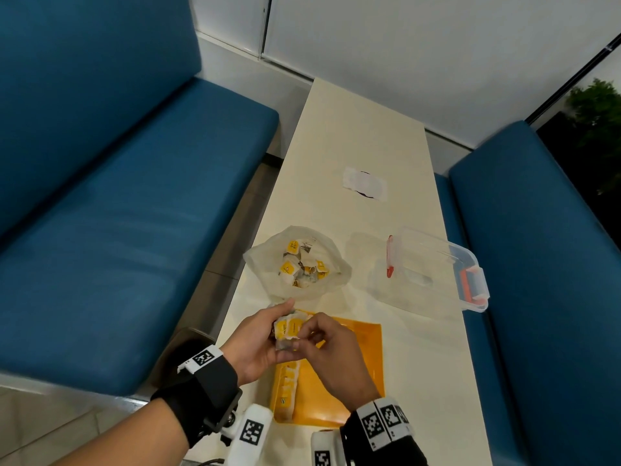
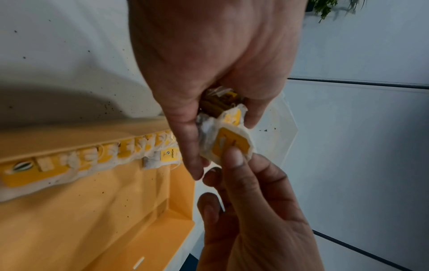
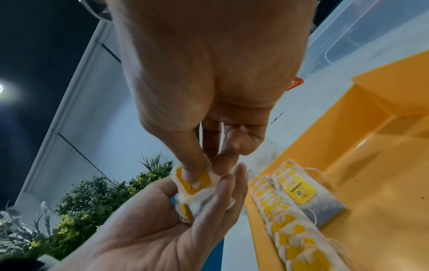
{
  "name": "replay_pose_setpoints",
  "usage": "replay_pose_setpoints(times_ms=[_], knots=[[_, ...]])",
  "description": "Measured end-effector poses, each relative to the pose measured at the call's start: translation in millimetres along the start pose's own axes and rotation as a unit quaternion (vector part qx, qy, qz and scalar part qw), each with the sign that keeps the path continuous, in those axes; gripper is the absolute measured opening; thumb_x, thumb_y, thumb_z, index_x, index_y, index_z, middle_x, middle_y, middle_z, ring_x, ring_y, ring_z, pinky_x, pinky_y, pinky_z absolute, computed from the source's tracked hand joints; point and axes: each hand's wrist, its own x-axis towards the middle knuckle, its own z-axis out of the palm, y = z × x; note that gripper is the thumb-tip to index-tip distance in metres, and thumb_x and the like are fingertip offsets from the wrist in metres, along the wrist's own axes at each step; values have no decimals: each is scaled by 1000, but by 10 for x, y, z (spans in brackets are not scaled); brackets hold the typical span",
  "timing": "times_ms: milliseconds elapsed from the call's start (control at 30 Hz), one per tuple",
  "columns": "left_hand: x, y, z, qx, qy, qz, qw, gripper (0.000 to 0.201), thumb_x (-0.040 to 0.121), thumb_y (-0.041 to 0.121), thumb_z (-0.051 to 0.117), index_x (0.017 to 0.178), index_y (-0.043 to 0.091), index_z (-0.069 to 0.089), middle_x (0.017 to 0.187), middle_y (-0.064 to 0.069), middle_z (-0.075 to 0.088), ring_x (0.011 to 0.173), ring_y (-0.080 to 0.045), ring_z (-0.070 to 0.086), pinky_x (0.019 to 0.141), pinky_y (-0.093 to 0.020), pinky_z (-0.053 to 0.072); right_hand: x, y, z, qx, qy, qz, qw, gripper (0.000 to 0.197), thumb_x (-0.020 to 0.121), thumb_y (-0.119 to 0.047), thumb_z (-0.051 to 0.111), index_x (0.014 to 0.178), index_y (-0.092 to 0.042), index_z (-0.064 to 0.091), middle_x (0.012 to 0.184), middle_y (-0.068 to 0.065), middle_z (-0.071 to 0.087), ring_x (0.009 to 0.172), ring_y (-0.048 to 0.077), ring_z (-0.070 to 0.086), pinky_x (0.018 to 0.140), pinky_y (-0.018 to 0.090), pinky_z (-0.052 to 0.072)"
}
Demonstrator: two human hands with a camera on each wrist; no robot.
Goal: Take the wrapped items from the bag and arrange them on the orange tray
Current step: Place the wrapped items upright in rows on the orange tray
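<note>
Cream table (image 1: pixel 363 136) between blue benches (image 1: pixel 134 230). Open bag (image 1: pixel 322 284) of tea bags sits just beyond the orange tray (image 1: pixel 363 351); a row of wrapped tea bags (image 1: pixel 285 388) lines the tray's left edge. Left hand (image 1: pixel 265 338) cups a small bunch of tea bags (image 1: pixel 288 327) above the tray. Right hand (image 1: pixel 336 351) pinches the top one, thumb and forefinger. Bunch count unclear, probably a few. Clear container (image 1: pixel 433 267) lies to the right.

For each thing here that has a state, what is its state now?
Bag: open, tea bags inside.
Orange tray: partly filled, one row along its left side.
Clear box: open, no lid on it.
Left hand: holds a bunch of tea bags.
Right hand: pinches one of the bunch.
</note>
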Motion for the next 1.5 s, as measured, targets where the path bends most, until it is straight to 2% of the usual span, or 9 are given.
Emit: replay_pose_setpoints(times_ms=[333,500,633,900,1033,1167,1333,1400,1500], knots=[[1,24,-56,-5,10,5,1000,40,97,33,66,125,5,63,107,-17,74,95,-33,75,90,-52,60,60,-50,-308,44,27,3,999,10,82,-13,79,83,-21,73,79,-5,72,72,8,62,69,23,53],[-20,21,-69,-26,-21,5,999,44,95,33,69,127,3,63,119,-21,73,99,-33,74,78,-42,65,47,-79,-315,34,-61,40,997,8,87,-16,75,84,-16,67,74,0,72,66,19,69,57,26,49],[-18,25,-98,-46,-29,-3,999,41,92,26,72,124,1,66,117,-20,73,99,-32,74,71,-38,65,54,-80,-333,72,-48,48,995,5,91,-4,67,93,-6,63,77,8,74,69,20,73,56,32,52],[86,64,-264,-56,1,-5,998,47,80,3,75,124,-10,64,117,-28,71,95,-32,76,80,-39,61,64,-21,-494,57,-25,66,996,3,88,-3,70,90,-5,70,71,12,73,53,10,60,53,26,47],[122,81,-345,-52,20,6,998,47,81,3,74,125,-11,64,120,-28,70,105,-34,73,84,-43,60,131,192,-555,-19,-5,94,995,9,84,-15,77,82,-10,69,74,7,73,59,16,68,57,25,49],[132,87,-339,-41,30,13,999,47,82,4,75,126,-10,63,119,-28,71,106,-34,73,83,-42,62,180,439,-508,30,-37,129,990,9,92,-9,67,89,-4,60,82,11,76,71,27,74,49,29,47],[124,55,-255,-28,29,17,999,47,83,3,75,127,-8,62,116,-28,72,96,-31,76,70,-37,66,261,680,-355,-5,-65,155,986,10,84,-7,75,82,-11,66,76,3,71,63,11,64,52,19,44],[126,45,-237,-17,27,20,999,48,83,5,76,128,-6,62,116,-27,72,99,-32,75,73,-38,66,291,755,-301,-43,-61,151,986,13,79,-12,80,76,-17,69,77,-3,67,67,6,60,60,18,46],[131,42,-214,-2,24,23,999,52,80,8,78,128,-3,62,116,-26,73,104,-33,74,79,-39,65,330,795,-266,-23,-84,181,980,12,81,-11,79,79,-14,67,74,-1,67,64,12,63,50,18,44]])
